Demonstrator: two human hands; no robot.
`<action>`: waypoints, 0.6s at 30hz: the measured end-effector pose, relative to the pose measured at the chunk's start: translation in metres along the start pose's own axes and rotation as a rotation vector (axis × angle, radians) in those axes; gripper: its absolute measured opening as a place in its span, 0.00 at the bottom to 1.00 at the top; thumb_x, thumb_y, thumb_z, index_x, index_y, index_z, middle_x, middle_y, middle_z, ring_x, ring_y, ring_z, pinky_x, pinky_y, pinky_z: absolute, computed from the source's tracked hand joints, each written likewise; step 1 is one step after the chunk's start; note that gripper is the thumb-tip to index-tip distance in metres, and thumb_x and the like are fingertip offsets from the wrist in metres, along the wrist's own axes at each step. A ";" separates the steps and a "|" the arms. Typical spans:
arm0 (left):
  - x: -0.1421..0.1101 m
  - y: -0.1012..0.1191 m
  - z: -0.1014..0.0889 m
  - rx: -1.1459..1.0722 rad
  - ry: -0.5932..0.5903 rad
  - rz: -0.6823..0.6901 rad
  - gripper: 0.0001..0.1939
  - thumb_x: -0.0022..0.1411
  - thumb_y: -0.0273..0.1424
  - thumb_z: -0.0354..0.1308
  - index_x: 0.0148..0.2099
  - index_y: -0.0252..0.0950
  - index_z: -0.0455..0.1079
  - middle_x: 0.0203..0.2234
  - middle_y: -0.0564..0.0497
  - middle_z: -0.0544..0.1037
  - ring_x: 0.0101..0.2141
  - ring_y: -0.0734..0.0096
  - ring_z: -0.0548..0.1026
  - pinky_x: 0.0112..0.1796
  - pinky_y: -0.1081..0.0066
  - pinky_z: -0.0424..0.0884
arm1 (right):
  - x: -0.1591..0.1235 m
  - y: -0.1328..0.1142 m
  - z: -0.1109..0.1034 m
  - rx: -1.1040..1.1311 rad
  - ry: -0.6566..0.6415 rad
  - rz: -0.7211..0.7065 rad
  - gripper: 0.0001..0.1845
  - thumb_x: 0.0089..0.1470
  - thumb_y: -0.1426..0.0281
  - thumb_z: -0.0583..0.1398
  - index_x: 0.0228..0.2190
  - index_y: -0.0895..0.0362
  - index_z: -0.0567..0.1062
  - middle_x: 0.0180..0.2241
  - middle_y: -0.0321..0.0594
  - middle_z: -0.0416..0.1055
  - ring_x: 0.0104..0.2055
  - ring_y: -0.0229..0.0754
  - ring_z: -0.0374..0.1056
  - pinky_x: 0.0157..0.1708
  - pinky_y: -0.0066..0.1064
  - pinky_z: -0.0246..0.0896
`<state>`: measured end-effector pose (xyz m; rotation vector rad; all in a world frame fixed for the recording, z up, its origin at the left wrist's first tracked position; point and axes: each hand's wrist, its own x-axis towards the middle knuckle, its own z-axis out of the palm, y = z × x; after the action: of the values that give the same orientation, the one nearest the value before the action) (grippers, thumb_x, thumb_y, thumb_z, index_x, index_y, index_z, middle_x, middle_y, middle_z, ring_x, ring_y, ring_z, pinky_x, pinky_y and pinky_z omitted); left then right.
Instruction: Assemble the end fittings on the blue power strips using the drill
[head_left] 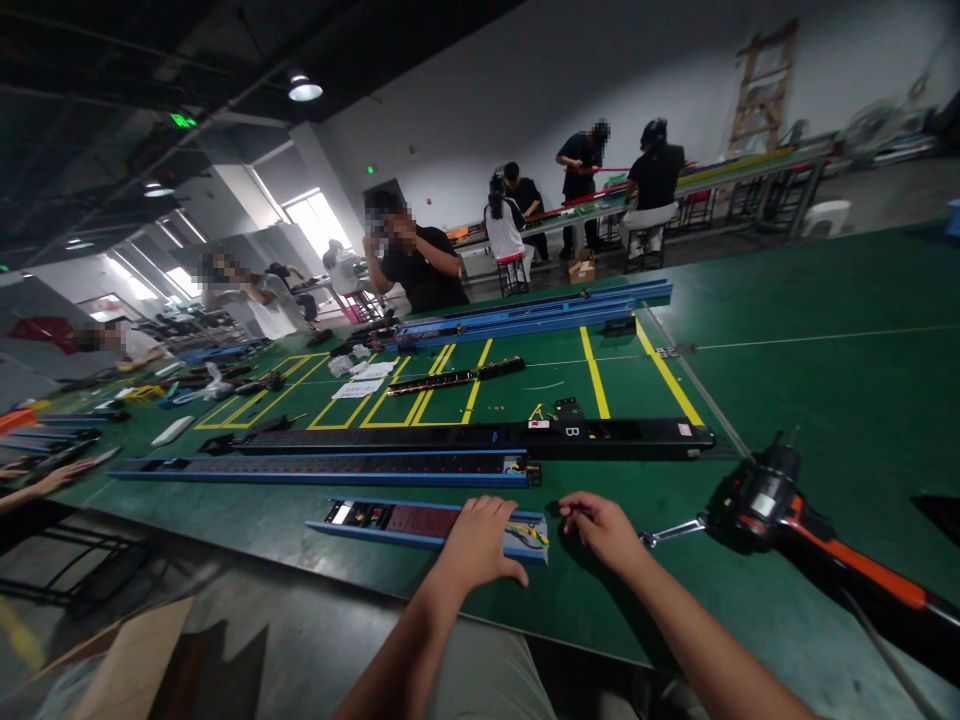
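A short blue-edged power strip [420,522] lies before me, its right end exposing yellow wires [531,535]. My left hand [480,540] rests across that strip, fingers over its far side and thumb sticking out past the near edge. Just beyond the strip's right end is my right hand [600,528], low over the table. Its fingers are curled together; anything between them is too small to make out. A metal wrench [675,530] lies to its right, with a black and orange power screwdriver [787,510] farther right.
A long blue strip [337,468] and a long black strip [465,438] lie behind the short one. Yellow tape [595,372] marks the green table [787,350]. A cardboard box [127,660] is at lower left. Several people work around the room; another person's hand [64,475] is at left.
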<state>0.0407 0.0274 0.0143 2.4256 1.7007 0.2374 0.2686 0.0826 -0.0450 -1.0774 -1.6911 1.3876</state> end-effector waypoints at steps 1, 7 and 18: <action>0.000 0.000 0.002 0.007 0.000 -0.010 0.50 0.28 0.55 0.69 0.52 0.35 0.64 0.44 0.43 0.72 0.45 0.51 0.68 0.47 0.57 0.61 | 0.002 -0.002 -0.001 -0.042 -0.046 -0.008 0.16 0.50 0.70 0.53 0.39 0.60 0.73 0.35 0.43 0.73 0.29 0.38 0.68 0.29 0.30 0.63; -0.013 0.020 -0.007 -0.063 0.028 0.071 0.42 0.33 0.54 0.68 0.49 0.37 0.66 0.40 0.46 0.73 0.42 0.55 0.69 0.45 0.60 0.60 | 0.012 -0.032 -0.017 -0.390 -0.444 -0.158 0.27 0.40 0.70 0.66 0.46 0.54 0.75 0.36 0.40 0.72 0.35 0.41 0.66 0.36 0.29 0.60; -0.021 0.041 -0.027 -0.117 0.013 0.184 0.39 0.36 0.57 0.64 0.46 0.37 0.66 0.38 0.47 0.73 0.40 0.57 0.69 0.45 0.61 0.60 | -0.020 -0.048 -0.017 -0.159 -0.725 -0.161 0.27 0.36 0.54 0.68 0.38 0.57 0.77 0.29 0.31 0.69 0.32 0.39 0.62 0.33 0.24 0.56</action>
<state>0.0647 -0.0047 0.0490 2.4978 1.4254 0.3663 0.2841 0.0673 0.0055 -0.5082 -2.3681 1.6723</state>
